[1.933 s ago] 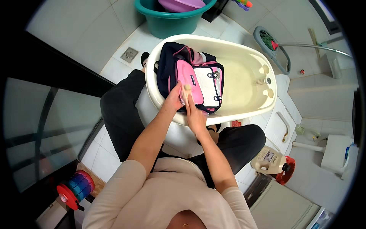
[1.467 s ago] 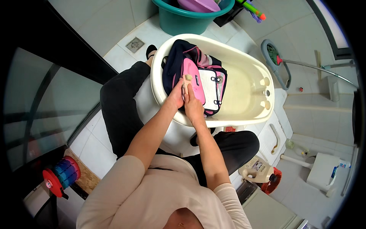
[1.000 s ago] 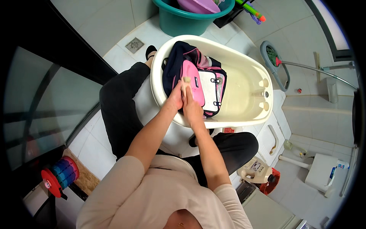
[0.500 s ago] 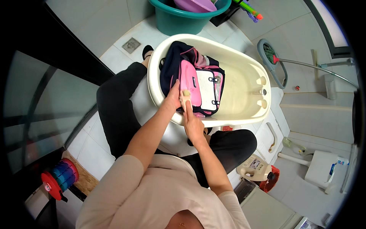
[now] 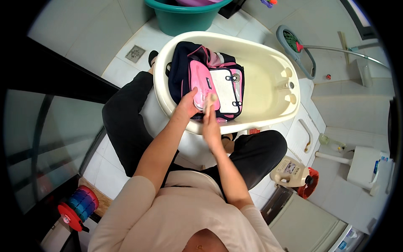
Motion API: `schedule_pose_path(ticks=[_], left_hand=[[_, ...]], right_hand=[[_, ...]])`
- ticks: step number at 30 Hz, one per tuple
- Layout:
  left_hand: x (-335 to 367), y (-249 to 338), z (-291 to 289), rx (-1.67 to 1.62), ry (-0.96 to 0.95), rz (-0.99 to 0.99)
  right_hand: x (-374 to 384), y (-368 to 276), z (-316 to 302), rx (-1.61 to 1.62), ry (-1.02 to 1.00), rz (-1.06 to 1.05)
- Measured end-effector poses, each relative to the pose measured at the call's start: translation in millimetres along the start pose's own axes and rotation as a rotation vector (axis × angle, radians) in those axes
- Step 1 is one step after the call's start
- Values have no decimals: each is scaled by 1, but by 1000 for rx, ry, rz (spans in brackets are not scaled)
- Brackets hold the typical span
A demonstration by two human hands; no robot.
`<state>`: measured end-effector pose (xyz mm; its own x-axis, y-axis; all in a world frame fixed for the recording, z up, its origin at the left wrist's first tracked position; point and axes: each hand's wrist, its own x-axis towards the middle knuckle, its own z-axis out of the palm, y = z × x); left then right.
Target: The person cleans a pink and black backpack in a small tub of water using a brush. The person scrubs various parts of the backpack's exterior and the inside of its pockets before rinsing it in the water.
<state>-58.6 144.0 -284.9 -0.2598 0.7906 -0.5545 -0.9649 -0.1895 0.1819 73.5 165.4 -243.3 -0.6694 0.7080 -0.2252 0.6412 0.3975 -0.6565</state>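
A navy, pink and white school backpack [image 5: 202, 80] lies at the left end of a cream baby bathtub [image 5: 262, 123]. My left hand [image 5: 187, 105] is closed on the lower edge of its pink front pocket, thumb on top. In my right hand [image 5: 211, 128] is a small pale scrub brush [image 5: 210, 100], somewhat blurred, against the pocket's lower right part. The fingers lie along the brush. Zip pulls and a round metal-looking piece show on the white panel beside the pocket. The backpack's underside is hidden.
A green tub [image 5: 184, 19] with a purple basin stands beyond the bathtub. Toward the right are a grey-framed mop bucket [image 5: 292, 42], a beige jug [image 5: 289, 171] and a red bin [image 5: 309, 185]. A red-and-blue cylindrical container [image 5: 79, 206] sits at the lower left.
The brush in my right hand has moved up and right across the pink pocket. My left hand keeps its hold at the pocket's edge. The whole view has shifted slightly.
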Motion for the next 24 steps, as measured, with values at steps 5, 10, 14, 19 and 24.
schedule_pose_path(ticks=[5, 10, 14, 19, 24], left_hand=[[-7, 2, 13, 11, 7, 7], [-9, 5, 12, 7, 26, 19], [-7, 2, 18, 1, -10, 51], [-12, 7, 8, 9, -9, 53], [-13, -5, 27, 106, 52, 71]], right_hand=[[15, -8, 5, -10, -3, 153], [-18, -13, -4, 43, -40, 106], [35, 14, -21, 41, 58, 216], [-33, -22, -11, 160, -95, 130], [27, 31, -14, 183, 108, 285]])
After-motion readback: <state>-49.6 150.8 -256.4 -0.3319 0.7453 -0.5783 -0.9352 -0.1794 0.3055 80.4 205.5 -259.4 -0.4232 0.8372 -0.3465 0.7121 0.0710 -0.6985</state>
